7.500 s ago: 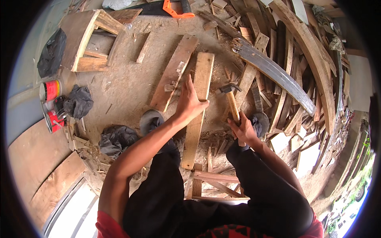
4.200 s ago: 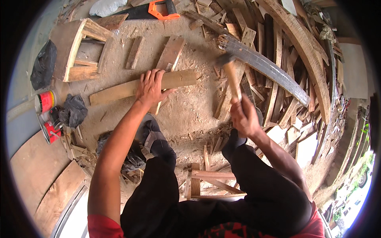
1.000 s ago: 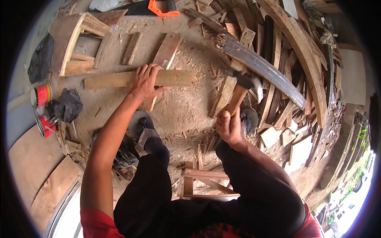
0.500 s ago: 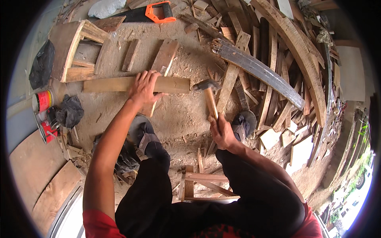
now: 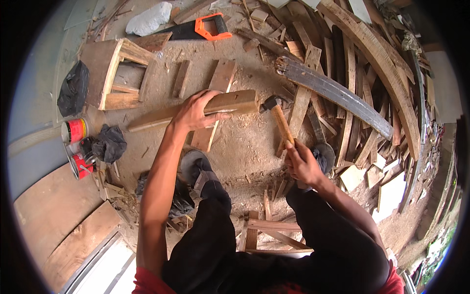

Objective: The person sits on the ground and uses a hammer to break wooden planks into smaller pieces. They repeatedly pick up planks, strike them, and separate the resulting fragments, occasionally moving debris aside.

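The hammer has swung closer: its head now touches the end of the plank. The right hand is closed around its handle. The left hand presses the plank down on the sandy ground, fingers wrapped over it. It looks like hitting time.

My left arm ran bare and nearly straight from the lower left of the frame up toward the centre, and my left hand lay palm down there with the fingers curled over and gripping. My right forearm came up from the lower right, bent at the elbow. My right hand was closed in a fist just right of centre, knuckles turned upward.
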The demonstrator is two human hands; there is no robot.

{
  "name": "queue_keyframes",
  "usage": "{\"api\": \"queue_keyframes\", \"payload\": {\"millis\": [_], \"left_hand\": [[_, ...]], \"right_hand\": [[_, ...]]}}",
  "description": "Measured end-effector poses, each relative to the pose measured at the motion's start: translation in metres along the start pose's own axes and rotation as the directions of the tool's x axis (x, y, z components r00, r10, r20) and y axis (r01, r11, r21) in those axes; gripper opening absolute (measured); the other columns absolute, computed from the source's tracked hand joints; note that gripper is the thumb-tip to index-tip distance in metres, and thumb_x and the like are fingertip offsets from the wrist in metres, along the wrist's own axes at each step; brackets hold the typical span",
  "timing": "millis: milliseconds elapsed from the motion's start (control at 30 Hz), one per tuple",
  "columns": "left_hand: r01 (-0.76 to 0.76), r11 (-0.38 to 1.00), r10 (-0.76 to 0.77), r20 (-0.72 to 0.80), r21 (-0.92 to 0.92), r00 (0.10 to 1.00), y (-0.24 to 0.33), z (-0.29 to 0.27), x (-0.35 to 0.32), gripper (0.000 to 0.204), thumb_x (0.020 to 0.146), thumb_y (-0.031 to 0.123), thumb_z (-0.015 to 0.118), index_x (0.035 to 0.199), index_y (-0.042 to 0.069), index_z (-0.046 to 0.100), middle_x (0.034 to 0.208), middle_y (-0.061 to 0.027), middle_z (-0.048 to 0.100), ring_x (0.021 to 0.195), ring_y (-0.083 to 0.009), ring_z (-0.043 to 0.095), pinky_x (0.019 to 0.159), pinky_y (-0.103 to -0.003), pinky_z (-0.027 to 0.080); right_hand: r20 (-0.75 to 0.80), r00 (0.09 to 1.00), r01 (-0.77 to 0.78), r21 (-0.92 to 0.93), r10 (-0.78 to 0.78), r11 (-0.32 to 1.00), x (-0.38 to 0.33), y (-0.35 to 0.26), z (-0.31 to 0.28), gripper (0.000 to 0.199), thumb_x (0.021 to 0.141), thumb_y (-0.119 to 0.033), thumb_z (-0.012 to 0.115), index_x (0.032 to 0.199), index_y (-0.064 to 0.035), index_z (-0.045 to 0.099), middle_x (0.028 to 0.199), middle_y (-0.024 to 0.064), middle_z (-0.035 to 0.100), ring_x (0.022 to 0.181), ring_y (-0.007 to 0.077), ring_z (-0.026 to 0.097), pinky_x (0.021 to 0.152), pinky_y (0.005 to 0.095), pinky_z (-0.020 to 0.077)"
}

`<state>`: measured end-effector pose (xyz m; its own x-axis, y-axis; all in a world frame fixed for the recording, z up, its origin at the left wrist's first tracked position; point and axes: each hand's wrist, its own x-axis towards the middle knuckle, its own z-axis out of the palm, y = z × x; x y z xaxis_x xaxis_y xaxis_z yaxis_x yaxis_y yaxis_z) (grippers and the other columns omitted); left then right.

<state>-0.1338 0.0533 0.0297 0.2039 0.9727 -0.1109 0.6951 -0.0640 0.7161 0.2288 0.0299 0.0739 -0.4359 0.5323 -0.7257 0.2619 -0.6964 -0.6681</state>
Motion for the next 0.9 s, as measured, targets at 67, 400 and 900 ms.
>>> {"api": "queue_keyframes", "payload": {"millis": [67, 400, 900], "left_hand": [[0.013, 0.994, -0.009, 0.032, -0.109, 0.999, 0.026, -0.018, 0.011, 0.08, 0.081, 0.061, 0.067, 0.126, -0.004, 0.057, 0.107, -0.0186, 0.067, 0.101, -0.0312, 0.063, 0.094, -0.039, 0.048], [0.049, 0.74, -0.038, 0.031, -0.671, 0.999, 0.113, -0.08, 0.035, 0.078, 0.097, 0.064, 0.04, 0.138, -0.002, 0.049, 0.127, -0.0121, 0.059, 0.115, -0.0172, 0.053, 0.095, -0.034, 0.045], [0.001, 0.316, -0.427, -0.141, -0.949, 0.893, 0.081, -0.047, 0.063, 0.089, 0.082, 0.069, 0.058, 0.129, -0.006, 0.045, 0.107, -0.0188, 0.056, 0.091, -0.0258, 0.064, 0.075, -0.04, 0.06]], "right_hand": [[0.073, 0.997, -0.039, 0.065, 0.034, 0.997, -0.01, -0.026, -0.011, 0.034, 0.104, -0.04, 0.044, 0.103, -0.0066, 0.048, 0.065, -0.0035, 0.04, 0.049, 0.0055, 0.035, 0.042, 0.0245, 0.0304], [0.098, 0.994, 0.039, 0.045, -0.043, 0.998, -0.04, -0.057, -0.026, 0.036, 0.103, -0.034, 0.047, 0.122, -0.0033, 0.047, 0.069, 0.0, 0.045, 0.047, 0.0059, 0.037, 0.041, 0.0236, 0.0307], [0.139, 0.984, 0.115, -0.017, -0.111, 0.993, -0.068, -0.104, -0.02, 0.06, 0.102, -0.017, 0.044, 0.153, 0.0006, 0.018, 0.1, 0.0094, 0.062, 0.056, 0.0076, 0.046, 0.045, 0.0216, 0.0426]]}}
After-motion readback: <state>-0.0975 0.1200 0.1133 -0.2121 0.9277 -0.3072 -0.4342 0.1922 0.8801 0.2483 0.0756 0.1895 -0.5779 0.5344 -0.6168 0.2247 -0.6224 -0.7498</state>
